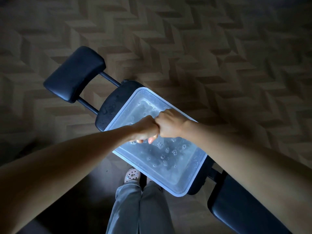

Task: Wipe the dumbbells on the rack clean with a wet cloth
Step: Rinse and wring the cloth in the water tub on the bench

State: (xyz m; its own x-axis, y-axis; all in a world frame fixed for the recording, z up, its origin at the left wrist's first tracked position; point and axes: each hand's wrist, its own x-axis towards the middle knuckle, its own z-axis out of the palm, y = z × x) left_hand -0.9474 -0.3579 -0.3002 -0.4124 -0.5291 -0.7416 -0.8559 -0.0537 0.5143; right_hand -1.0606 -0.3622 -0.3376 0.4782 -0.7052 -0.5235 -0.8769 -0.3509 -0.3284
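My left hand (145, 129) and my right hand (170, 124) are clenched into fists, pressed knuckle to knuckle. They hover just above the water in a translucent plastic tub (135, 93). The grip looks like wringing, with the cloth hidden inside the fists. Bubbles float on the water (168, 156) below the hands. No dumbbell or rack is in view.
The tub rests on the black seat pad (114, 102) of a weight bench. A padded roller (74, 73) sticks out on two bars at the upper left, and another black pad (236, 210) lies at the lower right. My legs and a perforated clog (132, 174) stand beside the bench on the herringbone floor.
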